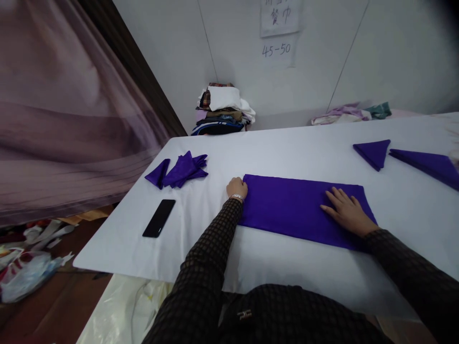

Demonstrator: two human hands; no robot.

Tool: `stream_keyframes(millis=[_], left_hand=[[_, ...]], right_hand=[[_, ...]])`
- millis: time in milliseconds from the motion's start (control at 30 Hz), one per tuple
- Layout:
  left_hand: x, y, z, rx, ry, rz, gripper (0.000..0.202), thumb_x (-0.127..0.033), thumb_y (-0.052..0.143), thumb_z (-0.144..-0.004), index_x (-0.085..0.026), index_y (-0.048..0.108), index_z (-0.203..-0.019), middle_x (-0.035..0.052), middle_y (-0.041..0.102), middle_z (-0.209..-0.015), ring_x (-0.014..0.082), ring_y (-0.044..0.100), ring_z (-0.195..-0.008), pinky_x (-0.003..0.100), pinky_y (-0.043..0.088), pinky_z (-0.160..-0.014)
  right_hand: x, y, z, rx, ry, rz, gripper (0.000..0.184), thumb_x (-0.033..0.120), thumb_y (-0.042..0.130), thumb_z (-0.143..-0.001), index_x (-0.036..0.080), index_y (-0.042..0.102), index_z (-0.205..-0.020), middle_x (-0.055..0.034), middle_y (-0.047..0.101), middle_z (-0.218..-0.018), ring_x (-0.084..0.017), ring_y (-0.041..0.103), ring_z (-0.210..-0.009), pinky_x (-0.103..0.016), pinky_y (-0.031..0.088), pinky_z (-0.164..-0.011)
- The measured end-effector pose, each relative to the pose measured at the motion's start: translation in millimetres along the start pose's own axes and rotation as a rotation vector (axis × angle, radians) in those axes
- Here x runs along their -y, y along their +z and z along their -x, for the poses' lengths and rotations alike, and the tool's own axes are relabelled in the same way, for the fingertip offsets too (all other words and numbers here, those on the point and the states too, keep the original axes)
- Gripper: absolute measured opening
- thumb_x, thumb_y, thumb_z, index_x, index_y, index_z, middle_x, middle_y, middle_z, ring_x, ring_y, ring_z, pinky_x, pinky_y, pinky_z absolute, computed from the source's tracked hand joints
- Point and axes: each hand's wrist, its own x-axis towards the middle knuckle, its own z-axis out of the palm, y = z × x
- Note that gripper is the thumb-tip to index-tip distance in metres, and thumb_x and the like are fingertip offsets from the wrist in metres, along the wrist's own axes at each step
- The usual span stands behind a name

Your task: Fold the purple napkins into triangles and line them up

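A smooth purple cloth rectangle (287, 205) lies flat on the white desk (279, 153), the right hand (349, 215) spreading its fingers (333, 198) over it, the left hand (237, 188) curled at one end, whether pinching I cannot tell.

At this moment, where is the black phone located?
In the head view, the black phone lies on the white table at the left, just nearer the person than the crumpled purple cloth, left of the left hand.
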Motion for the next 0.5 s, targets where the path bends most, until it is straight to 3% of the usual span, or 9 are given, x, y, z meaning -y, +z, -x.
stream_keyframes(millis=[333, 400, 500], left_hand=[[-1, -2.2, 4, -0.053, 0.002, -0.029, 0.024, -0.025, 0.046, -0.089, -0.018, 0.062, -0.105, 0.0124, 0.061, -0.115, 0.0250, 0.057, -0.108, 0.035, 0.045, -0.088], [-9, -2.3, 7, -0.095, 0.083, -0.030, 0.029, -0.026, 0.046, -0.089, -0.018, 0.059, -0.113, 0.0128, 0.059, -0.123, 0.0259, 0.053, -0.115, 0.037, 0.043, -0.093], [-26, 1.5, 13, -0.095, 0.343, -0.040, 0.036, -0.032, 0.043, -0.093, -0.022, 0.055, -0.125, 0.0098, 0.052, -0.138, 0.0248, 0.045, -0.128, 0.039, 0.033, -0.107]], right_hand=[[5, 2, -5, 0.006, -0.014, -0.037, 0.068, 0.058, 0.025, -0.093, 0.015, 0.040, -0.144, -0.0171, 0.033, -0.153, -0.033, 0.024, -0.142, -0.057, 0.024, -0.110], [14, -3, -7, 0.003, -0.033, -0.050, 0.068, 0.058, 0.025, -0.093, 0.016, 0.039, -0.145, -0.0171, 0.031, -0.154, -0.033, 0.023, -0.143, -0.057, 0.023, -0.111], [40, -16, -12, 0.029, -0.098, -0.083, 0.068, 0.059, 0.027, -0.094, 0.017, 0.037, -0.146, -0.0163, 0.030, -0.154, -0.031, 0.022, -0.143, -0.055, 0.022, -0.111]])
